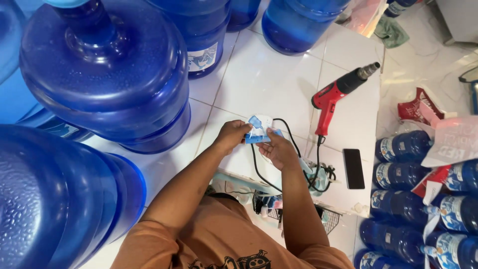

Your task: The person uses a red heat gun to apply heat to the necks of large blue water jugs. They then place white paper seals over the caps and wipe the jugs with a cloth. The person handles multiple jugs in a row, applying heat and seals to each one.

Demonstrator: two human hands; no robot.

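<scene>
Head view: our left hand [231, 135] and right hand [279, 149] pinch a small blue-and-white plastic seal sleeve [258, 130] above the white tiled counter [269, 74]; red heat gun [338, 94] idle near the counter's right edge; separating one sleeve seems in hand.

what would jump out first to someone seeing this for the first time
The huge blue water jugs crowd the left side and top, dwarfing all else. On the white tiled counter, the left hand and right hand together hold a small blue and white label. A red heat gun lies just right of them beside a black phone, with small blue bottles packed at the far right.
</scene>
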